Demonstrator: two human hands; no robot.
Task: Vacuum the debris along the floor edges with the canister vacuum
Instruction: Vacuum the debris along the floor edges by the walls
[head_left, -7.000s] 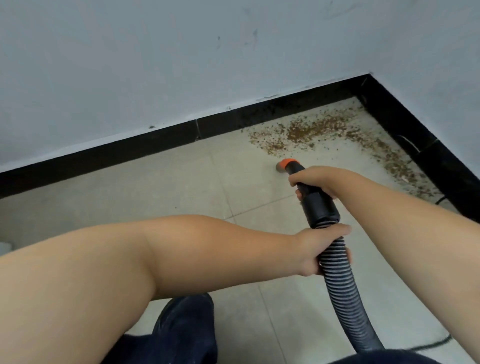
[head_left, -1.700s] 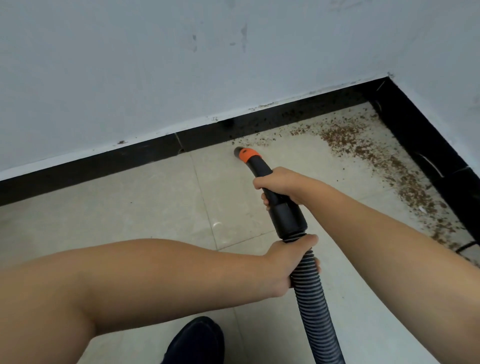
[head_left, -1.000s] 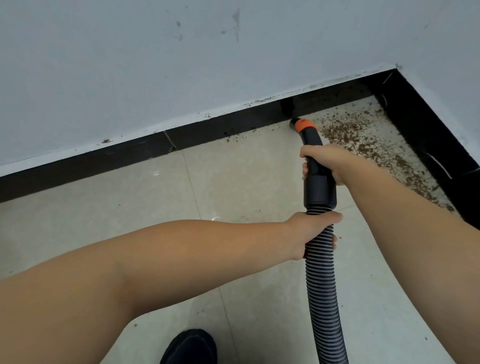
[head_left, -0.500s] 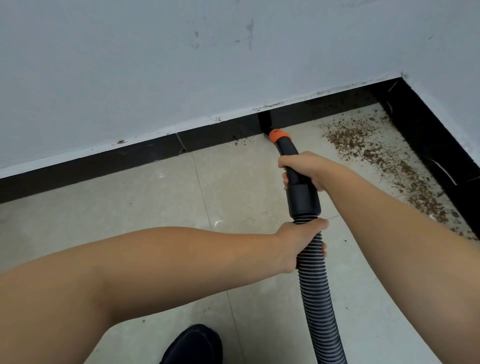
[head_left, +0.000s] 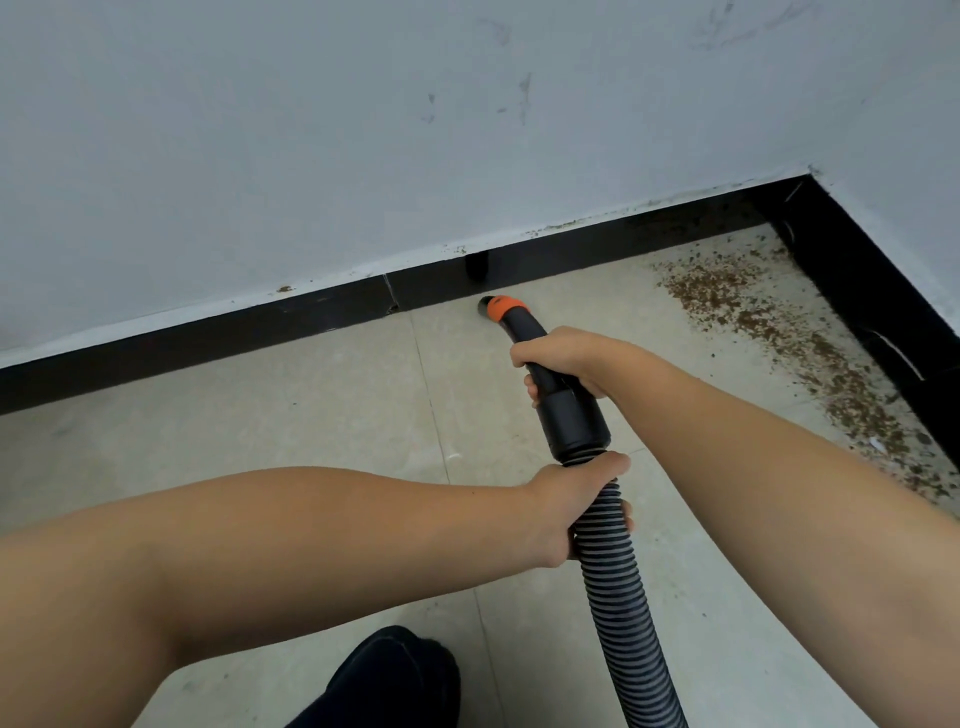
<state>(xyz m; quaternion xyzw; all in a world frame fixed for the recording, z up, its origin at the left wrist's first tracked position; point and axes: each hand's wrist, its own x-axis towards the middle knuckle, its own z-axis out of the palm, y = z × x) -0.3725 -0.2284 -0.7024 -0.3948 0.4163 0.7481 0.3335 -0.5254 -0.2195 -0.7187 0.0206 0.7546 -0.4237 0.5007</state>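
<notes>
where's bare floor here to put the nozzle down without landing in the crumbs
Bare tile lies left of the nozzle, along the black baseboard, and in the middle between the two arms. Crowded: the brown debris fills the right side toward the corner. The right hand and left hand hold the hose.

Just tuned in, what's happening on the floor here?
A person is vacuuming along the wall base. The right hand grips the black nozzle handle, and the left hand holds the ribbed hose just behind it. The orange-ringed nozzle tip sits low by the black baseboard, on pale tile that looks mostly clean. A band of brown debris remains to the right, running along the side baseboard toward the corner.
</notes>
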